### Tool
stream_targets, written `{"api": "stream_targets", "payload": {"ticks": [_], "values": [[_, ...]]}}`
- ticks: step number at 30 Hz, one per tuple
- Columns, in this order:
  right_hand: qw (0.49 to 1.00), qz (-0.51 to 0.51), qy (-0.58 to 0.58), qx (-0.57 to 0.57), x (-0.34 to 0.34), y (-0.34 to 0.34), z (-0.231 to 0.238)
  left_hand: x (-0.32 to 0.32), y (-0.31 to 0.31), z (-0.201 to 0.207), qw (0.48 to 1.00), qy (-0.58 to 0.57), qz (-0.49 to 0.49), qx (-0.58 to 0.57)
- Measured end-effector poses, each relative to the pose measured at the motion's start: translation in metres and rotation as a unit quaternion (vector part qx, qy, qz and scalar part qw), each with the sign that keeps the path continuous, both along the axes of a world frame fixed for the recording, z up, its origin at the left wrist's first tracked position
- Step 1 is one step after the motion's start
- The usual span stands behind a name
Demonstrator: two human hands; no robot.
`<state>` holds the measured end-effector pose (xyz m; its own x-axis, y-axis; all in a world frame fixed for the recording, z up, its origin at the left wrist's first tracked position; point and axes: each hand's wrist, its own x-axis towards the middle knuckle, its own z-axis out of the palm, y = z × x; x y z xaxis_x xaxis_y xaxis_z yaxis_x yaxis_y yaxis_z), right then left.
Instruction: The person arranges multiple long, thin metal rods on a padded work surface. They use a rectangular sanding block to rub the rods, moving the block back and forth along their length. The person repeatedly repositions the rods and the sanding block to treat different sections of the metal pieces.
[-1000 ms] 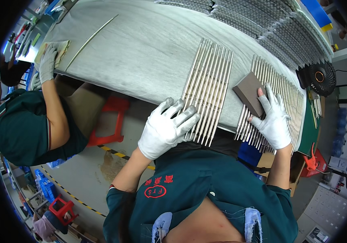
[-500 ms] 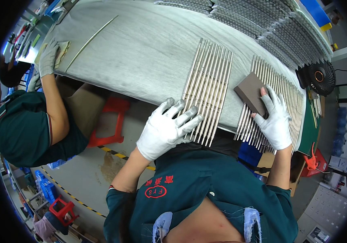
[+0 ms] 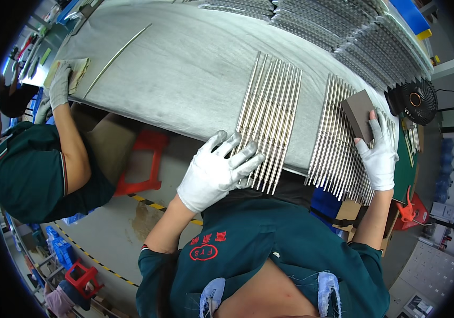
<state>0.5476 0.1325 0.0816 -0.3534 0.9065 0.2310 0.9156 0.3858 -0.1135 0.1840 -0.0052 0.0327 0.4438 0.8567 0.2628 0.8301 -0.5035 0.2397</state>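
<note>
"Looking at the left hand (image 3: 208, 172), what do you see?"

"It wears a white glove with grey fingertips. The fingers are spread apart and reach over the near left side of the first row of shiny metal rods (image 3: 271, 119). I can't tell how hard they press."

"And the right hand (image 3: 378, 159)?"

"It has a white glove too, but the tips of the thumb and one finger are bare. They are clamped on the side of a brown-grey block (image 3: 358, 112)."

"Where is that block?"

"On top of the second row of rods (image 3: 330, 143), near its far end. That row is to the right of the first, with a bit of pale table (image 3: 184, 69) between."

"What else is there?"

"A small black fan (image 3: 416, 99) at the right, and grey piles (image 3: 325, 34) at the back. On the left, another person (image 3: 33, 175) has a gloved hand (image 3: 60, 87) on a yellowish rag (image 3: 80, 71)."
</note>
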Motion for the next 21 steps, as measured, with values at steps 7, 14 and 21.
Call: {"api": "stream_targets", "payload": {"ticks": [7, 14, 21], "values": [[0.997, -0.052, -0.043, -0.034, 0.009, 0.006, -0.006, 0.000, 0.004, 0.006, 0.999, -0.017, -0.006, -0.027], [0.994, 0.076, -0.072, -0.019, -0.010, 0.000, 0.005, -0.004, 0.008, -0.006, 0.999, -0.029, -0.025, 0.006], [0.936, 0.280, -0.099, -0.190, -0.095, -0.036, 0.020, 0.003, 0.010, 0.008, 0.998, -0.052, -0.013, -0.038]]}}
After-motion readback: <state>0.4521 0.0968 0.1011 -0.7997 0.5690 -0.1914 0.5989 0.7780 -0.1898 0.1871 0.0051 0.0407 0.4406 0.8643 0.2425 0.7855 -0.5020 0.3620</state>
